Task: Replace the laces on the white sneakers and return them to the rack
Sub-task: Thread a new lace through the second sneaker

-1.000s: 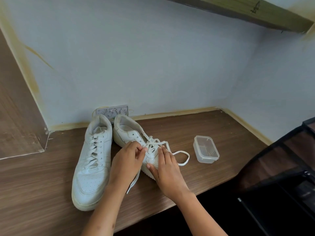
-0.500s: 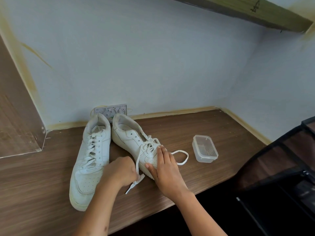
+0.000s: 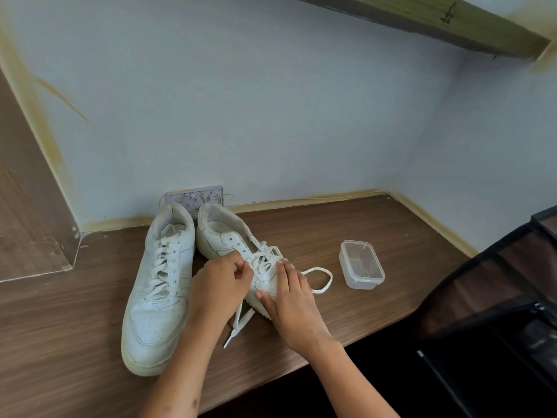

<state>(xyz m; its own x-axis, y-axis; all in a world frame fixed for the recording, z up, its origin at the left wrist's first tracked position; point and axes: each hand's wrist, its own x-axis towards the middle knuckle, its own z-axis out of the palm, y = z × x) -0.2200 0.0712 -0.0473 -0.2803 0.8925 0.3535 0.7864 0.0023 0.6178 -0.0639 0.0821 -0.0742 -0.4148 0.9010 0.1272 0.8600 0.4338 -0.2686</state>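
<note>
On the wooden desk [image 3: 301,236], the left hand [image 3: 217,285] pinches the white lace [image 3: 319,279] (flat, half-threaded) at the right sneaker [image 3: 229,239]; right hand [image 3: 289,294] fingers lie together, pressing its toe. The laced left sneaker [image 3: 156,294] lies beside the left hand.

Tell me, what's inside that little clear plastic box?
The clear plastic box has no lid on it. A few thin pale sticks seem to lie at the bottom; they are too blurry to name. Nothing else shows inside.
</note>
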